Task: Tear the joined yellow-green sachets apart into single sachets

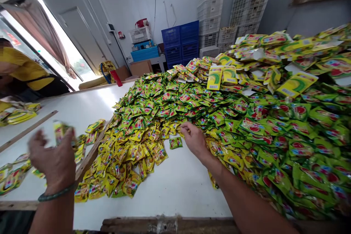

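Note:
My left hand [53, 157], blurred by motion, is raised over the left part of the table with thumb and fingers apart. A small yellow-green box [59, 132] shows just beyond the thumb; a gap separates it from the fingers, and whether the thumb touches it is unclear. My right hand [194, 139] is at the near edge of the heap, fingers curled and fingertips together; anything between them is hidden. Just left of it, a single green packet [176, 143] lies on the white table [175, 190]. Yellow packets [120, 157] and green packets [274, 128] surround the right hand.
Flattened-looking yellow cartons [297, 84] pile up behind the packets. A wooden strip [91, 150] divides the table, with filled boxes [12, 181] left of it. A person in yellow [24, 65] works at far left. Blue crates [181, 42] and white crates [211, 11] stand by the wall.

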`<move>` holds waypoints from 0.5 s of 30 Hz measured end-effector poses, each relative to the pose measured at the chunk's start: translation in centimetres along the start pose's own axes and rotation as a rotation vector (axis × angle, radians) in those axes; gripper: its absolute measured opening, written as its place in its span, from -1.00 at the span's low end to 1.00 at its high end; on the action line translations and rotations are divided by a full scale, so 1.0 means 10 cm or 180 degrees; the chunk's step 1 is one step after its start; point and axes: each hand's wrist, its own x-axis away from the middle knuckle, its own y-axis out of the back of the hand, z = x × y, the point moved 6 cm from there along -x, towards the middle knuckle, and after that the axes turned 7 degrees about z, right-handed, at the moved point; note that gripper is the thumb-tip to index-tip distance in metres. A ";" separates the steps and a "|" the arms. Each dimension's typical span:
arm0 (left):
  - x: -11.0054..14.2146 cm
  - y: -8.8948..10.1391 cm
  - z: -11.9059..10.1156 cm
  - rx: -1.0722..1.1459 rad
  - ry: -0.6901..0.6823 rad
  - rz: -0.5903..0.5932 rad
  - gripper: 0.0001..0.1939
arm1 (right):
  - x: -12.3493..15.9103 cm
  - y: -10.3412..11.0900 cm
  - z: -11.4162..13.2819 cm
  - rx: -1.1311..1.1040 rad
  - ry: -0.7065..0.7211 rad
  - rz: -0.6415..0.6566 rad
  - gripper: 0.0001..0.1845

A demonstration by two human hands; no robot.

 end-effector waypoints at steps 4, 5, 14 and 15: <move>0.04 -0.19 -0.17 -0.0479 -0.0788 0.0282 -0.47 | 0.15 -0.38 0.05 0.0843 0.0648 0.1086 -0.76; 0.17 -0.40 -0.22 -0.0372 -0.0912 0.0830 -0.57 | 0.20 -0.47 0.04 0.1002 0.0762 0.1321 -0.73; 0.95 -1.64 -0.46 -0.1414 -0.2231 0.2840 -0.52 | 0.24 -0.60 -0.07 0.1641 0.0825 0.1552 -0.54; 0.93 -1.60 -0.48 -0.1361 -0.2212 0.2699 -0.53 | 0.22 -0.57 -0.07 0.1507 0.0725 0.1473 -0.53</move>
